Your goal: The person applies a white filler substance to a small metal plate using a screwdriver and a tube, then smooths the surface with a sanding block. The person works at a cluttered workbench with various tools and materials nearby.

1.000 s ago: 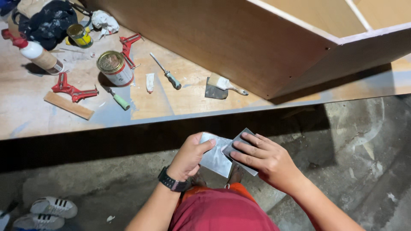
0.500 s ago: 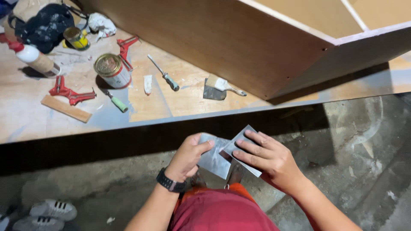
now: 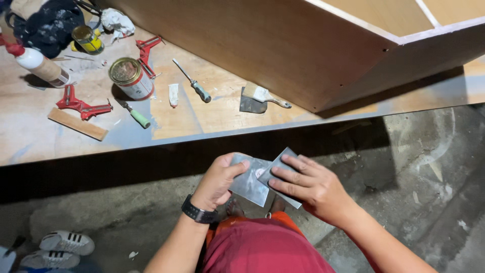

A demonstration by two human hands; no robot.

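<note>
Two thin grey metal blades meet in front of the person's red shorts (image 3: 262, 250), held above the concrete floor (image 3: 419, 167) and just short of the worktop (image 3: 30, 136) edge; the left hand (image 3: 218, 182), a black watch (image 3: 198, 214) on its wrist, has its grip clenched on the left blade (image 3: 247, 184), thumb on top; the right hand (image 3: 310, 187) lays flat fingers (image 3: 283, 174) over the right blade (image 3: 277, 167) and pinches it, so that blade lies tilted across the edge of the other, touching it.

The step in hand looks like one blade being drawn over the other to scrape or clean it; to do that well, the person would judge it best to keep the upper blade at a low, steady angle, press evenly with the fingers well behind the edge, hold the lower blade firm, and stroke away from the thumb.

On the worktop, well apart from the hands, lie a putty knife (image 3: 255, 98) with a pale handle, a screwdriver (image 3: 194, 83) with a grey-green handle, a second green-handled tool (image 3: 135, 115), an open tin (image 3: 130, 77), a smaller yellow tin (image 3: 87, 39), two red corner clamps (image 3: 81, 105), a wooden strip (image 3: 77, 124) and a spray bottle (image 3: 35, 61); a large plywood cabinet (image 3: 283, 45) stands behind them; white shoes (image 3: 65, 243) sit on the floor at lower left.
</note>
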